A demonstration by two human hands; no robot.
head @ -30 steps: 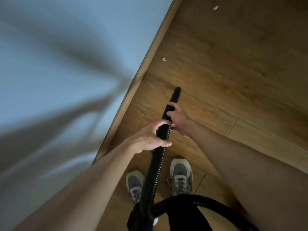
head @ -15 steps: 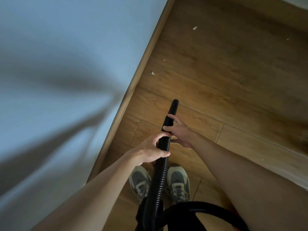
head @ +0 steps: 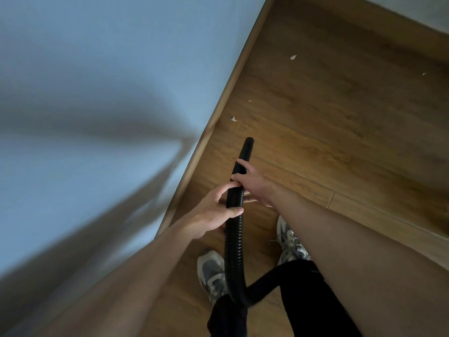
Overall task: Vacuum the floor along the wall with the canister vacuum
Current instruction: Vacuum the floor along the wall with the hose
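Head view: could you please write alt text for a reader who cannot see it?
The left hand and right hand grip a black ribbed vacuum hose, its nozzle pointing over the wooden floor beside the baseboard of a blue-grey wall. Small white scraps lie ahead; grey sneakers show below.

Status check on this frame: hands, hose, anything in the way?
Left hand and right hand both grip hose. Nozzle short of white scrap by baseboard. Nothing seen between them.

A pale blue-grey wall [head: 97,69], crossed by soft, blurred shadows, meets a wood-plank floor [head: 340,142] at a thin wooden baseboard [head: 226,93]. Small white scraps [head: 293,57] lie on the planks, one [head: 234,119] near the baseboard. Another pale wall [head: 432,10] shows at the top right corner.
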